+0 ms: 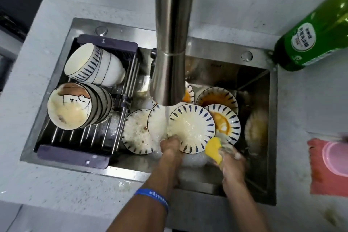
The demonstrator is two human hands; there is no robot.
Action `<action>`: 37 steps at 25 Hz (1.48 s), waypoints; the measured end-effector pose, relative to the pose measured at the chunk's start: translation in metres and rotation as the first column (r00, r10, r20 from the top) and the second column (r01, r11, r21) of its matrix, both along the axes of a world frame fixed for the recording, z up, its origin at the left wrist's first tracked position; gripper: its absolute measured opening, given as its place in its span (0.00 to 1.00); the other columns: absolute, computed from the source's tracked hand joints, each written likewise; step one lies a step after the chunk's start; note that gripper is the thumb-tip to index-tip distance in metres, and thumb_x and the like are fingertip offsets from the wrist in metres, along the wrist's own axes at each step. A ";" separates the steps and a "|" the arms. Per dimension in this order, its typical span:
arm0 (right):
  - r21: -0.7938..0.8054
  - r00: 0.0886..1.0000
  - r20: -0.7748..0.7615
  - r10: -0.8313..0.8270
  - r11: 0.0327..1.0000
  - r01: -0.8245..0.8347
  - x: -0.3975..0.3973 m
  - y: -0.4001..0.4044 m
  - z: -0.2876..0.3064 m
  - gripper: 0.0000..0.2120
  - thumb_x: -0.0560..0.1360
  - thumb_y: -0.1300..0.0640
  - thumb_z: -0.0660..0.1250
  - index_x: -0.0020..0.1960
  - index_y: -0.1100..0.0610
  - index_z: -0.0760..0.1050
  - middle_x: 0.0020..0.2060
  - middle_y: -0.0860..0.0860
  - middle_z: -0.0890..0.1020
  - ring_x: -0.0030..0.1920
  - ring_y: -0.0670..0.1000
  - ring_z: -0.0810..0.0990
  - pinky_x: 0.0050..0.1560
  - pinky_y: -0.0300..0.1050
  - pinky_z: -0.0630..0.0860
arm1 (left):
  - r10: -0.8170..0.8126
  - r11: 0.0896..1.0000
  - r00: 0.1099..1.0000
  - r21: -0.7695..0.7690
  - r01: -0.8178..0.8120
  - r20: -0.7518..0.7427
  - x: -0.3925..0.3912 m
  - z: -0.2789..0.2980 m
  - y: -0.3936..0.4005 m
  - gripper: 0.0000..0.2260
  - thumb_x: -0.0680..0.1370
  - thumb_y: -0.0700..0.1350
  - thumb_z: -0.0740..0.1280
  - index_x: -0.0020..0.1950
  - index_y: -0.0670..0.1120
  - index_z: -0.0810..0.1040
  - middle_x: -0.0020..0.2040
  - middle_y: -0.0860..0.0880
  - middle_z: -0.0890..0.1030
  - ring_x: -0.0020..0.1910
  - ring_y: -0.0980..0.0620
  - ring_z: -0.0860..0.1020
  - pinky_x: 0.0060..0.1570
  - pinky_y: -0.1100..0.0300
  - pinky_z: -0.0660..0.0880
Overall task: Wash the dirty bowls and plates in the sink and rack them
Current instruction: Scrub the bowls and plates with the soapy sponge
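Left grip [170, 145] pinches the plate [192, 128] at its 7 o'clock rim, mid-sink [252, 73] under the tap [169, 43]; right grip [232, 162] clamps the sponge [213, 149]. Rack [84, 137] sits at 9 o'clock. Wet glazed ceramic looks stiff, heavy, slippery and chippable; best held by the rim, thumb over the edge.

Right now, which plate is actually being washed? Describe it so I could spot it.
Find the steel tap over the sink. Its stream lands on a blue-dashed plate, gripped by the left hand. Unlike the orange-stained plate beside it, it is foamy white.
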State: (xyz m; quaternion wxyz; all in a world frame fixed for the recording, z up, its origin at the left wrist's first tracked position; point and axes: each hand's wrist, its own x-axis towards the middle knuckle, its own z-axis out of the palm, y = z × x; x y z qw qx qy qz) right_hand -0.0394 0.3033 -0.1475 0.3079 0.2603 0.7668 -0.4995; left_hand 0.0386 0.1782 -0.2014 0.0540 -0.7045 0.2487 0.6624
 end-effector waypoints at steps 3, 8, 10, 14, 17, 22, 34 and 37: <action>-0.053 1.000 0.006 -0.022 0.998 0.022 -0.004 0.005 0.001 0.10 0.76 0.73 0.63 0.46 0.60 0.78 0.40 0.56 0.79 0.35 0.51 0.76 0.24 0.34 0.74 | 0.102 0.995 0.993 -0.008 -0.102 -0.053 -0.016 -0.005 0.001 0.10 0.79 0.34 0.64 0.60 0.37 0.76 0.48 0.41 0.81 0.40 0.48 0.79 0.27 0.63 0.75; 0.091 0.902 -0.326 0.281 0.960 -0.266 -0.009 0.022 0.019 0.22 0.75 0.71 0.65 0.65 0.55 0.77 0.57 0.54 0.82 0.55 0.55 0.81 0.49 0.35 0.79 | 0.218 0.961 0.969 -0.145 -0.234 -0.121 -0.045 0.022 0.011 0.12 0.75 0.28 0.57 0.49 0.40 0.77 0.38 0.44 0.79 0.32 0.49 0.76 0.23 0.64 0.74; 0.297 0.650 -0.416 0.636 0.771 -0.564 -0.010 0.009 0.026 0.26 0.76 0.67 0.66 0.71 0.50 0.71 0.64 0.50 0.76 0.60 0.51 0.77 0.58 0.35 0.75 | 0.223 0.951 0.968 -0.193 -0.242 -0.114 -0.036 0.038 0.020 0.10 0.72 0.30 0.59 0.46 0.39 0.77 0.35 0.44 0.77 0.32 0.48 0.74 0.29 0.60 0.75; 0.429 -0.011 -0.240 0.971 0.096 -0.898 -0.016 -0.030 0.029 0.29 0.78 0.61 0.61 0.77 0.51 0.60 0.79 0.50 0.56 0.79 0.55 0.51 0.77 0.52 0.57 | 0.169 0.940 0.978 -0.280 -0.196 -0.120 -0.011 0.081 0.028 0.06 0.73 0.32 0.61 0.42 0.38 0.77 0.35 0.44 0.79 0.35 0.46 0.76 0.37 0.55 0.75; 0.302 0.055 -0.188 0.981 0.111 -0.947 -0.001 -0.031 0.049 0.19 0.82 0.55 0.57 0.72 0.49 0.67 0.78 0.45 0.53 0.78 0.50 0.47 0.77 0.49 0.45 | 0.162 0.933 0.984 -0.314 -0.177 -0.076 0.001 0.099 0.015 0.09 0.83 0.45 0.61 0.48 0.42 0.77 0.43 0.45 0.81 0.42 0.47 0.79 0.48 0.53 0.77; 0.454 0.018 -0.134 0.991 0.077 -0.888 0.010 -0.047 0.064 0.24 0.80 0.48 0.57 0.76 0.45 0.60 0.76 0.50 0.62 0.76 0.57 0.54 0.77 0.57 0.50 | 0.094 0.935 0.992 -0.334 -0.116 -0.083 0.017 0.107 0.013 0.15 0.84 0.53 0.58 0.50 0.46 0.80 0.49 0.42 0.84 0.49 0.43 0.82 0.55 0.45 0.79; 0.287 0.066 -0.271 0.960 0.146 -0.947 0.008 -0.035 0.078 0.25 0.79 0.59 0.61 0.75 0.48 0.63 0.73 0.49 0.66 0.71 0.52 0.69 0.69 0.47 0.69 | -0.014 0.952 0.990 -0.304 -0.030 -0.139 0.010 0.119 0.022 0.20 0.81 0.60 0.58 0.56 0.47 0.82 0.50 0.43 0.85 0.51 0.46 0.82 0.57 0.45 0.78; 0.349 0.003 -0.204 0.979 0.075 -0.934 -0.001 -0.012 0.075 0.29 0.81 0.60 0.58 0.79 0.49 0.54 0.78 0.46 0.53 0.78 0.49 0.48 0.78 0.48 0.48 | -0.046 0.939 0.988 -0.343 -0.008 -0.149 0.008 0.127 0.026 0.18 0.82 0.58 0.57 0.60 0.49 0.80 0.55 0.49 0.83 0.51 0.51 0.80 0.53 0.56 0.76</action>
